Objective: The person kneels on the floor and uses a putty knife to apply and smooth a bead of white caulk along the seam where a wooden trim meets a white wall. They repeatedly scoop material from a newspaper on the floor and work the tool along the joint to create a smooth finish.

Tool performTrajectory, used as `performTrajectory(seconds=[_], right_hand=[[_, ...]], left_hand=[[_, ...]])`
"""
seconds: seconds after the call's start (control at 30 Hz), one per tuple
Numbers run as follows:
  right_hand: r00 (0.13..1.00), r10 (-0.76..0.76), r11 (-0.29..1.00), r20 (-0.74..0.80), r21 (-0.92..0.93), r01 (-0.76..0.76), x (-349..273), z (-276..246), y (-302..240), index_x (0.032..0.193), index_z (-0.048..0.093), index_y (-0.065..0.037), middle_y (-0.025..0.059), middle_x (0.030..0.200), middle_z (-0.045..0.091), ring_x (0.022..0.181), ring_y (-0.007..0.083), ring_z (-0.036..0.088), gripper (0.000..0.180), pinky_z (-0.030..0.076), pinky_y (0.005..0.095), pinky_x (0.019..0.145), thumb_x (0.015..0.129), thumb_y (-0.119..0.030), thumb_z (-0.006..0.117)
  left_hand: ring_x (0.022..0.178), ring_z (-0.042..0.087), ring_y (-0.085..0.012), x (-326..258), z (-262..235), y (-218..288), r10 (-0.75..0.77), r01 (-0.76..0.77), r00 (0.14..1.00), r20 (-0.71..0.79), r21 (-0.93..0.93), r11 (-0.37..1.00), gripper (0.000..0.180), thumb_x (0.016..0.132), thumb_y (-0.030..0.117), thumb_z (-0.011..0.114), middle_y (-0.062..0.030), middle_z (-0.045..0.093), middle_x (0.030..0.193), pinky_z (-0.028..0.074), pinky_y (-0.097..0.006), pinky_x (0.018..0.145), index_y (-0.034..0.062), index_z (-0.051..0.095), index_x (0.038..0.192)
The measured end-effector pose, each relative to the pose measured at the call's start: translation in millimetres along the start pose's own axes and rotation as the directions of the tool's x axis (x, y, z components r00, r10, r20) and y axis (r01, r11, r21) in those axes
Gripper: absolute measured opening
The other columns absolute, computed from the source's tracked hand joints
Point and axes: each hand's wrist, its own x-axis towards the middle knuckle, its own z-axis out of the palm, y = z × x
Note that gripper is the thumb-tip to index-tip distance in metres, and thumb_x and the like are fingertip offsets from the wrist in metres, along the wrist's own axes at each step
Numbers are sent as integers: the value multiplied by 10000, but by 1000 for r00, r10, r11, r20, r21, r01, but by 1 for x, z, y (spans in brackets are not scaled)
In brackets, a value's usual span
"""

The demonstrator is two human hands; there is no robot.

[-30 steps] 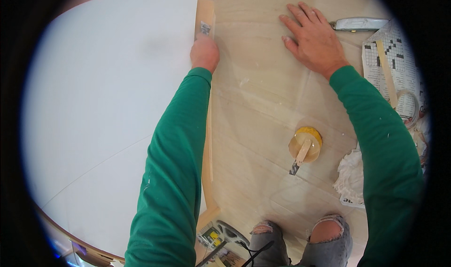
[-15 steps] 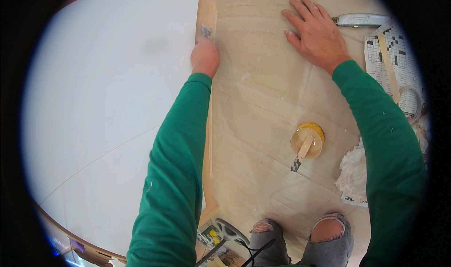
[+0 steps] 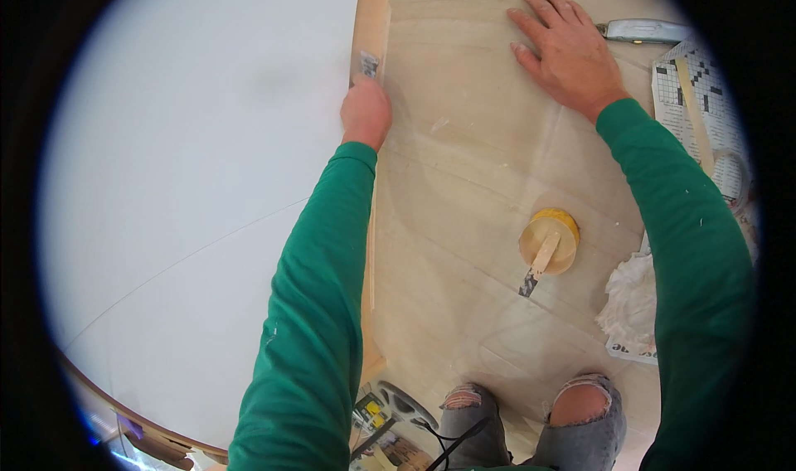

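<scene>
My left hand (image 3: 366, 111) is closed around a small flat tool with a smeared grey end (image 3: 369, 63); its exact kind I cannot make out. The tool's tip lies on the pale wood strip (image 3: 371, 11) along the right edge of a large white panel (image 3: 199, 131). My right hand (image 3: 574, 60) rests palm down on the brown covered surface, fingers spread, holding nothing. Beside its fingers at the far right lies a grey utility knife (image 3: 647, 31). Nearer to me stands a round yellow-sided container (image 3: 557, 237), a wooden stick (image 3: 543, 257) with a dark, speckled end lying across it.
Newspaper (image 3: 713, 77) at the right carries a pale strip (image 3: 695, 114) and what seems a roll of clear tape (image 3: 733, 177). A crumpled white cloth or paper (image 3: 632, 301) lies closer. Below the panel's near right corner are assorted tools (image 3: 377, 413). My knees (image 3: 578, 405) are at the near edge.
My left hand has drawn the tool slightly toward me along the wood strip. The view has shifted a little. My right hand stays in place.
</scene>
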Motion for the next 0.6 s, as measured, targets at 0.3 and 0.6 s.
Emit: performTrajectory(seconds=[0.3,0.6], right_hand=[[1000,-14,999,-17,-29,14,-1,1,1,1409,620,-94,119,1544,518,1459,316,429,452,337,447,1229,1044,-356,567],[997,-77,989,-33,123,80,2,-16,1,1266,634,-4,242,1395,564,1368,434,483,412,374,505,1180,954,-272,651]], left_hand=[[1049,717,-482,-14,2,-7,-36,37,999,35,-7,999,254,1023,159,541,-341,724,1080,580,-531,925,-43,501,1172],[1022,728,-473,-26,7,-14,-14,13,999,48,20,1000,240,1030,160,538,-328,733,1056,590,-532,896,-39,502,1158]])
